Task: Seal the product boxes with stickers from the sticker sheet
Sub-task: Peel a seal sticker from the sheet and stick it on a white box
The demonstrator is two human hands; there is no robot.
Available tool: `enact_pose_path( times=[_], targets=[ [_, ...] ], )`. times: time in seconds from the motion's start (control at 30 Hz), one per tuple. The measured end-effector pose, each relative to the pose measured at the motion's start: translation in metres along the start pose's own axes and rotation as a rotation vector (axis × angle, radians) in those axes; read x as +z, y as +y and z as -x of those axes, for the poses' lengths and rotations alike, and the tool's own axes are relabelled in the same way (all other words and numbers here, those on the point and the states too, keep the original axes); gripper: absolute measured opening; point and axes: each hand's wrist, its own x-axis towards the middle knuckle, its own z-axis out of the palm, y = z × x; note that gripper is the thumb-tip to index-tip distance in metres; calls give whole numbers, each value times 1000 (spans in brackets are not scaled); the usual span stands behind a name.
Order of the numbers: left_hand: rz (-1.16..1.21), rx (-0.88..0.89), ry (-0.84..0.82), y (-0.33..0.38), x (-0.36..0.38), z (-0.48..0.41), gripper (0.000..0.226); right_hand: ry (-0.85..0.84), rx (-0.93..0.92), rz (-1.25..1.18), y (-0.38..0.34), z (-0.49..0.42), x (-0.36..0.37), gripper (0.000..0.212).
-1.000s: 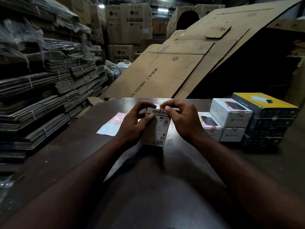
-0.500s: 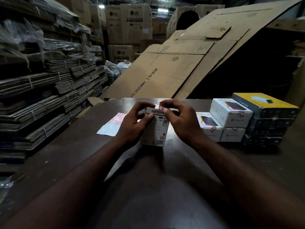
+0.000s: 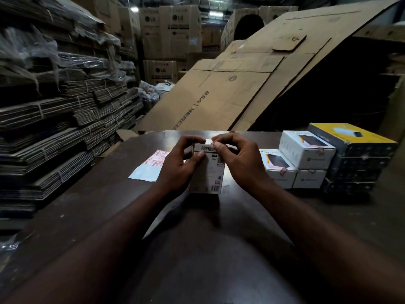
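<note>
A dark brown desk (image 3: 87, 216) fills the foreground. Left of it rise tied bundles of flattened cardboard (image 3: 65, 132) — some under plastic. Behind, large flattened cartons (image 3: 219, 102) lean at a slant, with LG-printed cartons (image 3: 173, 29) stacked beyond (dimly lit).

Table (image 3: 92, 207): right in front of me, everything I work with sits on its far half
Box in hand (image 3: 208, 172): stands upright at the middle of the table, between my two hands
Left hand (image 3: 178, 165): against the box's left side, thumb on its front face
Right hand (image 3: 241, 160): at the box's top right, fingertips (image 3: 215, 145) on the top edge
Sticker sheet (image 3: 151, 165): flat on the table, left of the box, partly behind my left hand
Stacked boxes (image 3: 306, 152): right of my right hand, one resting on two
Taller stack (image 3: 355, 163): furthest right, touching those
Leaning cardboard (image 3: 219, 99): behind the table
Bundled cardboard (image 3: 65, 119): left of the table
</note>
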Motion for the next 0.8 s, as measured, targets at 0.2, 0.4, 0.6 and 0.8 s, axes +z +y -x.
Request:
enact_pose_path(
  times=[0.2, 0.4, 0.6, 0.8],
  targets=[
    [46, -13, 1, 0, 3, 0, 25, 29, -44, 55, 5, 0, 2, 2],
    [76, -24, 2, -3, 3, 0, 22, 71, -38, 63, 5, 2, 4, 4],
    [65, -27, 11, -3, 3, -1, 22, 95, -44, 89, 5, 3, 6, 7],
    [39, -9, 22, -5, 3, -1, 17, 119, -76, 124, 5, 5, 7, 8]
  ],
)
